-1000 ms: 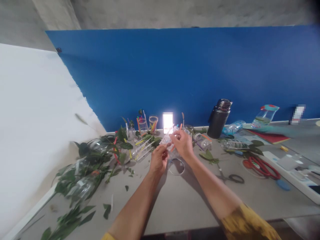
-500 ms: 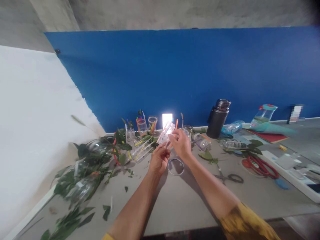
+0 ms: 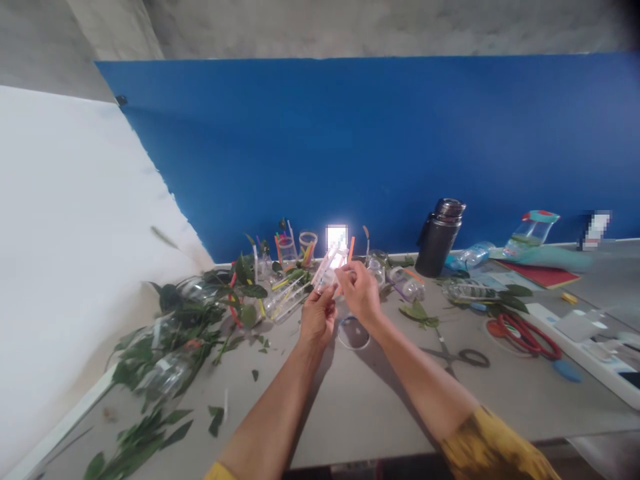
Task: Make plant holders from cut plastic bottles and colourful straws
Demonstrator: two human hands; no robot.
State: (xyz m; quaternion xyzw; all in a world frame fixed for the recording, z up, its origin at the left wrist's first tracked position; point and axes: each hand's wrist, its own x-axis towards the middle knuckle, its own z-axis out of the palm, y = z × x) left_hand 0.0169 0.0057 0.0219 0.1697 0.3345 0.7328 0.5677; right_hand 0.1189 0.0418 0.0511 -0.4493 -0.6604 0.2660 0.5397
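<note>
My left hand (image 3: 318,317) holds a clear plastic piece (image 3: 329,268), likely cut from a bottle, upright by its lower end. My right hand (image 3: 359,293) is close beside it, its fingertips pinching at the base of an orange drinking straw (image 3: 351,249). The straw rises behind the plastic, and its lower end is hidden by my fingers. Below my hands, a clear plastic ring (image 3: 353,333) lies on the grey table (image 3: 360,413).
Leafy cuttings and clear bottles (image 3: 167,373) spread left. Cups of coloured straws (image 3: 285,252) stand behind my hands. Right are a dark flask (image 3: 439,239), grey-handled scissors (image 3: 456,357) and red-handled scissors (image 3: 523,337). A blue board (image 3: 350,153) rises behind.
Both hands have risen slightly, lifting the clear plastic piece. The piece and orange straw now stand more upright and show more clearly above my fingers.
</note>
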